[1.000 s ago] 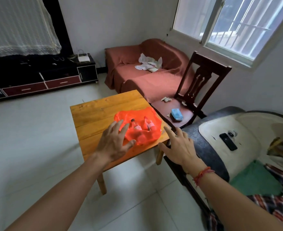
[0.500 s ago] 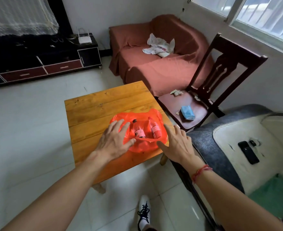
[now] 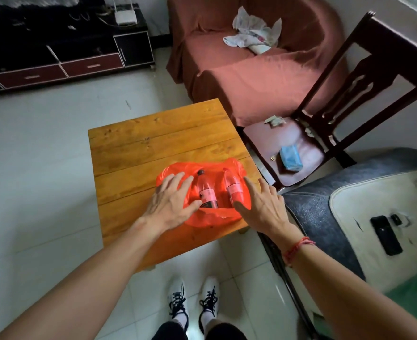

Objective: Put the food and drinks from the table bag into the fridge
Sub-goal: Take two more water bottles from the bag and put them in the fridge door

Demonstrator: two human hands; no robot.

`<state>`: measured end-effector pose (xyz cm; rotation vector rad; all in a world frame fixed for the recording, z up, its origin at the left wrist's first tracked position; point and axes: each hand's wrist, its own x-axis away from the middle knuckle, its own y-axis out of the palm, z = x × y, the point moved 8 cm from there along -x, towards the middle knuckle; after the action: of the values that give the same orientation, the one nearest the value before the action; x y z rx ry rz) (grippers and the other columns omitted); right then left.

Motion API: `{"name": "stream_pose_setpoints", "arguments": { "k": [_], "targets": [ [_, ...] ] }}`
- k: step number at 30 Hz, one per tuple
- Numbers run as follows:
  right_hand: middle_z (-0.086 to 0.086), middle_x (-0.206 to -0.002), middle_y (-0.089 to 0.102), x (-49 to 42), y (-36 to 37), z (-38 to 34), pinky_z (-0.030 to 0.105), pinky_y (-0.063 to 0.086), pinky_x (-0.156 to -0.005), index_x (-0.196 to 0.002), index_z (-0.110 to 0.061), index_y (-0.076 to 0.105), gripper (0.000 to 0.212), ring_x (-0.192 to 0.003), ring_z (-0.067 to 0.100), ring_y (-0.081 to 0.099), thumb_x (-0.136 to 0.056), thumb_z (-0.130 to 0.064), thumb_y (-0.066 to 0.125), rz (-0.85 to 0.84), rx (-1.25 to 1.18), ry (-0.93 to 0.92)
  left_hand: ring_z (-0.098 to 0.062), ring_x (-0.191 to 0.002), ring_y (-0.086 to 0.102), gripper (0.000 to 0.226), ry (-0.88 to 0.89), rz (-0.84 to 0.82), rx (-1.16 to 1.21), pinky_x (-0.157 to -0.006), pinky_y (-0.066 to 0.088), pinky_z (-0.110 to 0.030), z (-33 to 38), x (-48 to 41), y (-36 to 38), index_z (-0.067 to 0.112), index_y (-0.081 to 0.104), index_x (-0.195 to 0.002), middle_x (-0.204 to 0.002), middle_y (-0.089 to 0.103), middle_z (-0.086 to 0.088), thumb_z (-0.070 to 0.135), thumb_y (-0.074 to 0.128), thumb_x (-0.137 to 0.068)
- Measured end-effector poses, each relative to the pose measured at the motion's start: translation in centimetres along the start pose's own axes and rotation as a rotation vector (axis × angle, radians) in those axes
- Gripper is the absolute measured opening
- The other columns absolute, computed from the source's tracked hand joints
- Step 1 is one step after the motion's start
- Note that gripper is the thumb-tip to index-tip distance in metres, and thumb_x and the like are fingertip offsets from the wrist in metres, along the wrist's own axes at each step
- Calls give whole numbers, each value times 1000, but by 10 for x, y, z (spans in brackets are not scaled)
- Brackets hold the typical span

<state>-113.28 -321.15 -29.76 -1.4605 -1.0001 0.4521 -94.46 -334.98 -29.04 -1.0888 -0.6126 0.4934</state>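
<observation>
The left hand is spread flat with straight, splayed fingers and holds nothing. Its fingertips lie over the left edge of a red plastic bag and its thumb reaches inward, though whether the palm presses the plastic or only hovers above it cannot be told. The right hand mirrors it on the other side, equally open and empty, forefinger running along the bag's right edge and thumb pointing in. Between the two hands, inside the open bag, lie two drink bottles side by side. The dark-capped bottle sits just beyond the left thumb, and the red-capped bottle lies just beside the right forefinger and thumb. Both have their long axes running away from the person, caps at the far end and bases toward the wrists, so each hand is nearest to its own bottle and would need to close sideways around the body, I judge. The bag rests on the near right part of the wooden counter. No fridge is in view.
</observation>
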Motion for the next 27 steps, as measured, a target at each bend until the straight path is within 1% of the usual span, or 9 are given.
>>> {"name": "stream_pose_setpoints", "arguments": {
  "k": [4, 9, 15, 17, 20, 23, 25, 26, 27],
  "targets": [
    [15, -155, 33, -10, -1, -5, 50, 38, -104, -158, -35, 19, 79, -133, 37, 42, -91, -66, 48, -3, -3, 1, -26, -147, 18, 97, -8, -42, 41, -117, 25, -43, -2, -16, 1, 22, 28, -153, -160, 24, -5, 77, 19, -73],
    [15, -156, 35, -25, -2, -26, 48, 41, -106, -158, -31, 24, 71, -135, 36, 43, -95, -53, 51, -29, -49, -51, -25, -144, 24, 73, 2, -71, 74, -114, 29, -41, -3, -36, 8, 19, 29, -152, -158, 27, -5, 59, 46, -93],
    [15, -155, 36, -53, 28, -52, 47, 48, -103, -158, -23, 27, 67, -134, 36, 46, -98, -38, 54, -147, -136, -109, -29, -140, 30, 67, -44, -151, 144, -109, 36, -43, -3, -65, 37, 19, 32, -149, -156, 29, -5, 53, 48, -94],
    [15, -148, 44, -67, 45, -56, 47, 50, -99, -157, -19, 29, 65, -129, 37, 49, -97, -34, 53, -196, -168, -106, -29, -139, 32, 66, -68, -188, 161, -107, 36, -44, -5, -78, 51, 19, 31, -150, -155, 29, -4, 52, 49, -94],
    [16, -128, 55, -88, 78, -56, 44, 52, -89, -151, -17, 36, 61, -114, 38, 57, -94, -29, 54, -295, -210, -73, -32, -132, 39, 62, -92, -257, 197, -104, 41, -46, -6, -99, 75, 20, 31, -148, -151, 33, -3, 45, 51, -94],
    [22, -110, 58, -111, 112, -51, 42, 46, -80, -143, -11, 38, 54, -101, 43, 59, -92, -20, 54, -411, -224, -26, -33, -129, 41, 59, -115, -323, 214, -102, 42, -47, -9, -123, 103, 21, 33, -145, -147, 35, -5, 39, 52, -92],
    [28, -110, 63, -130, 132, -43, 43, 48, -85, -150, -6, 29, 65, -105, 44, 62, -89, -12, 51, -453, -247, 30, -35, -129, 42, 55, -168, -345, 222, -101, 42, -46, -15, -138, 120, 20, 35, -141, -144, 37, -8, 38, 53, -93],
    [29, -116, 63, -138, 139, -38, 45, 48, -95, -155, -6, 18, 74, -112, 42, 62, -88, -11, 49, -472, -259, 55, -36, -129, 42, 54, -197, -362, 226, -101, 41, -46, -18, -143, 129, 19, 36, -141, -143, 37, -10, 38, 53, -93],
    [29, -129, 59, -147, 145, -34, 46, 45, -106, -159, -8, 6, 83, -120, 39, 59, -87, -14, 47, -484, -262, 72, -38, -130, 42, 54, -219, -378, 231, -102, 40, -47, -21, -148, 138, 18, 35, -141, -143, 37, -12, 38, 53, -93]
  ]
}}
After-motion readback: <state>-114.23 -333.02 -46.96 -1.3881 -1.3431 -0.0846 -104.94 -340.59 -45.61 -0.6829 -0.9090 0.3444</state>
